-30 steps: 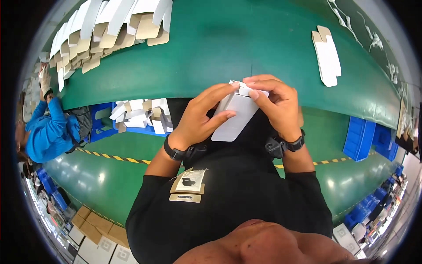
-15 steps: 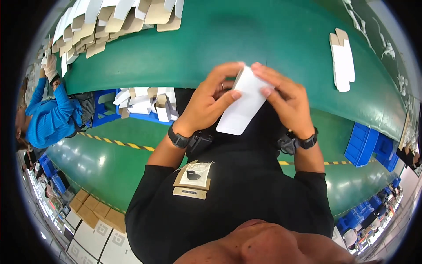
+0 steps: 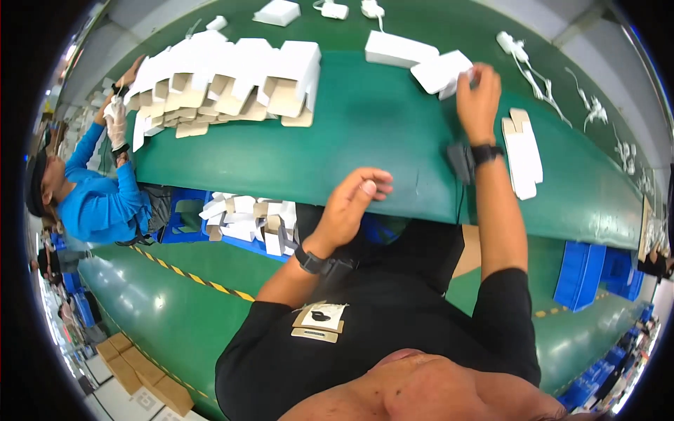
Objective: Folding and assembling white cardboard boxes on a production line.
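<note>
The right hand (image 3: 478, 90) reached far across the green bench (image 3: 365, 133), its fingers curled against a small white folded carton (image 3: 441, 73) that lay near the far edge; whether they pinched it or only pressed on it could not be told. A second, longer white carton (image 3: 397, 49) sat just beside it, toward the far edge. The left hand (image 3: 349, 204) hovered empty over the near edge of the bench, fingers loosely bent and slightly spread, holding nothing. A stack of flat white carton blanks (image 3: 523, 151) lay near the right wrist, on the bench's right side. A large heap of half-erected white cartons (image 3: 232, 77) covered the far left part of the bench. Beyond the left end, a person in a blue top (image 3: 98, 203) worked with gloved hands. White cables (image 3: 554, 84) trailed along the far right edge.
</note>
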`<state>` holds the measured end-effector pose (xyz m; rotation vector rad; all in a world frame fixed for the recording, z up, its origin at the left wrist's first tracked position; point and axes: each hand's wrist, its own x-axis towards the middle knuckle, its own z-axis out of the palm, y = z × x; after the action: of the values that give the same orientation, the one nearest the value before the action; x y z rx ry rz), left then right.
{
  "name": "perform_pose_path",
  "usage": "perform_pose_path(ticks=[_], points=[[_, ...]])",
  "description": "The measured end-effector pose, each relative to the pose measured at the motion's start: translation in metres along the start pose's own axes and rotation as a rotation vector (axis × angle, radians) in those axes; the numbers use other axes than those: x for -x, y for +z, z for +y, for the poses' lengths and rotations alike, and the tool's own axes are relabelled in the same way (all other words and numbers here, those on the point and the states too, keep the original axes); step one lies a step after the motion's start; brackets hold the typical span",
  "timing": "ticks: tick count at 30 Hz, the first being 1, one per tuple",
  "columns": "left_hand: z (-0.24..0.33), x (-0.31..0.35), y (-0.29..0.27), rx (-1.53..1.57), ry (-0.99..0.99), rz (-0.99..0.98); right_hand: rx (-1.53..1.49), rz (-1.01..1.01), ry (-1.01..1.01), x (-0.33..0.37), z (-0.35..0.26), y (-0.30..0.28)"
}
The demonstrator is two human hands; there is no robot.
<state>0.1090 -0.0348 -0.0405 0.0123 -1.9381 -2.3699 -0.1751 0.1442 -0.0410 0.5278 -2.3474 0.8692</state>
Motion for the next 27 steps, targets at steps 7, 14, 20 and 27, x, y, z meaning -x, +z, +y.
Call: perform_pose_path(ticks=[7, 14, 20, 27], points=[[-0.004, 0.001, -0.001, 0.013, -0.023, -0.053, -0.413, -0.594, 0.044, -0.009, -0.050, 0.047], [-0.007, 0.019, 0.003, 0.044, -0.017, -0.023, -0.326, -0.425, -0.243, -0.019, -0.030, 0.042], [-0.001, 0.020, 0.009, 0.113, -0.033, -0.131, 0.534, -0.121, -0.244, 0.044, 0.077, -0.103], [0.001, 0.007, 0.031, 0.130, -0.126, -0.289, 0.390, -0.387, 0.095, 0.086, 0.088, -0.149]])
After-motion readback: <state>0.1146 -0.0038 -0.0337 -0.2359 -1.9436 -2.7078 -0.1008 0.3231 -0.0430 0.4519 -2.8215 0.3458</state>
